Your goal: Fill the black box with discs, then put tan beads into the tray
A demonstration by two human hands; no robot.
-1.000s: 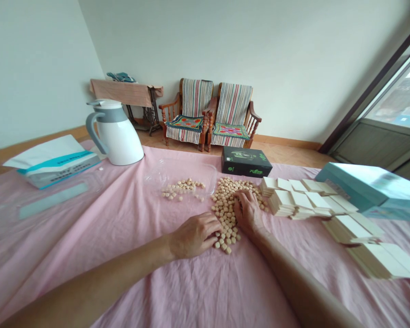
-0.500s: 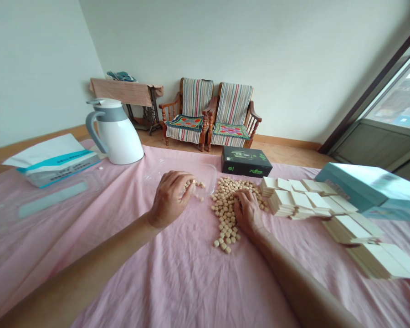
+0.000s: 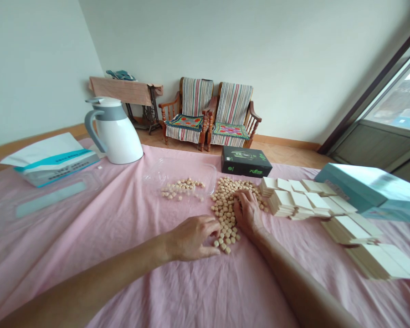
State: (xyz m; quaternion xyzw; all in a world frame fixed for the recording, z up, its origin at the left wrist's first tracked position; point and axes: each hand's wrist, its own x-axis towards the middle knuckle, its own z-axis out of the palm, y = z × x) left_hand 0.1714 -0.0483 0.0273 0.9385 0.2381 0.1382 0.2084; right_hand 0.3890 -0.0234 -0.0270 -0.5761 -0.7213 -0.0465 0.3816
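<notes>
Many small pale wooden cubes with rounded corners (image 3: 227, 207) lie in a loose heap on the pink tablecloth (image 3: 177, 287). My left hand (image 3: 195, 238) is at the heap's near left edge, thumb stretched out apart from the bent fingers, nothing visible between them. Over the heap's right side, my right hand (image 3: 248, 212) has its fingers curled down around some cubes; its fingertips are partly hidden. Behind my left hand stands a clear plastic tray (image 3: 153, 171) with several cubes (image 3: 182, 187) inside.
Stacks of pale wooden tiles (image 3: 294, 202) line the right side, beside a light blue box (image 3: 372, 191). A black box (image 3: 246, 161) sits behind the heap. At left are a white jug (image 3: 121, 139), a tissue pack (image 3: 56, 161) and a clear plastic lid (image 3: 51, 196).
My left hand has moved from over the clear tray toward me and right, to the heap's edge. More cubes in the tray are now uncovered. My right hand has stayed in place.
</notes>
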